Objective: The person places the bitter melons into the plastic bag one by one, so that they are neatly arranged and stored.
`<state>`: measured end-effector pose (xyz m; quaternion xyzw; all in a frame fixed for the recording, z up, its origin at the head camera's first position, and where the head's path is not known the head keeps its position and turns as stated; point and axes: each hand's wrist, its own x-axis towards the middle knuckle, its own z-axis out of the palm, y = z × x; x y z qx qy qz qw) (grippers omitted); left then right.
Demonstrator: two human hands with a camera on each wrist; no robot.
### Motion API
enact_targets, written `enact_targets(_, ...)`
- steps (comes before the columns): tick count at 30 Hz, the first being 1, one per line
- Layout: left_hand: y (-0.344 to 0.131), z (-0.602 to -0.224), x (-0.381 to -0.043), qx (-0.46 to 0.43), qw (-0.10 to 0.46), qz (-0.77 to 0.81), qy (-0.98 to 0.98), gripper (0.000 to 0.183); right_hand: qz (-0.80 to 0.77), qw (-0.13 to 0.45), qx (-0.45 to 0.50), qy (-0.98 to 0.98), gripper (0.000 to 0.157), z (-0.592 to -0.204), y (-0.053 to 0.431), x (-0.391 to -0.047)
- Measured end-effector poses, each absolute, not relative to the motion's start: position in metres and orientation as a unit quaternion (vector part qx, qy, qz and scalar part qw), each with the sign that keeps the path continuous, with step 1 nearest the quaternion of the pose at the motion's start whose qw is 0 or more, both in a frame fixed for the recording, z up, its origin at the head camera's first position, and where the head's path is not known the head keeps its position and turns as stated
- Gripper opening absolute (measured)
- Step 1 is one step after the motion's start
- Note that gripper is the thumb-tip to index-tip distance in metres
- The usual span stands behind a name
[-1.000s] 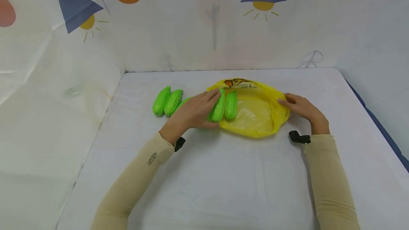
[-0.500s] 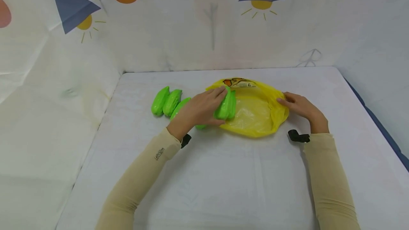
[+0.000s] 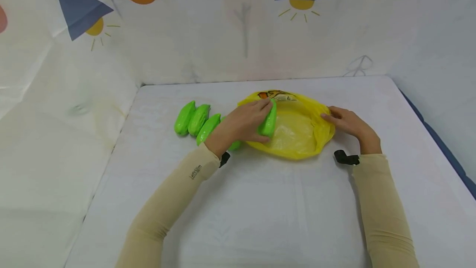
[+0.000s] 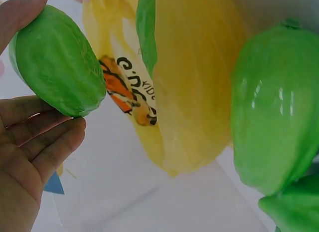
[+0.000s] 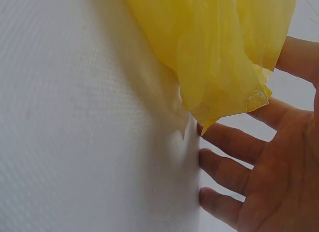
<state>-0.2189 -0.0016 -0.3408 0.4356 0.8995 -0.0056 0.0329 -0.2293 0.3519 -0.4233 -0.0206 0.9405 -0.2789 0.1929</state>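
Over the left part of the open yellow plastic bag (image 3: 297, 137), my left hand (image 3: 245, 121) holds a shiny green gourd-shaped thing (image 4: 60, 62) between thumb and fingertips. A second green gourd (image 4: 146, 35) shows inside the bag mouth in the left wrist view; in the head view the held one covers it. My right hand (image 3: 349, 124) pinches the bag's right rim between thumb and index finger, its other fingertips down at the white cloth. In the right wrist view the bag's gathered yellow edge (image 5: 214, 82) hangs at these fingers.
More green gourds (image 3: 184, 118) lie in a slanting row on the white table left of the bag, the nearest partly hidden under my left forearm and hand. Printed white cloth (image 3: 208, 44) hangs behind the table's back edge.
My left hand has moved right with the green gourd, further over the bag, and now covers the gourd that lay there. My right hand stays on the rim.
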Motion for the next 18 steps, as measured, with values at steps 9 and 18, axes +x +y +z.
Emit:
enact_targets(9,0.020,-0.349,-0.226,0.453,0.026,-0.025,0.891,0.101,-0.282,0.195,-0.021,0.939,0.089,-0.423,0.353,-0.231)
enact_targets(18,0.033,-0.362,-0.235,0.439,0.048,-0.036,0.896,0.104,-0.277,0.192,-0.021,0.941,0.087,-0.425,0.352,-0.232)
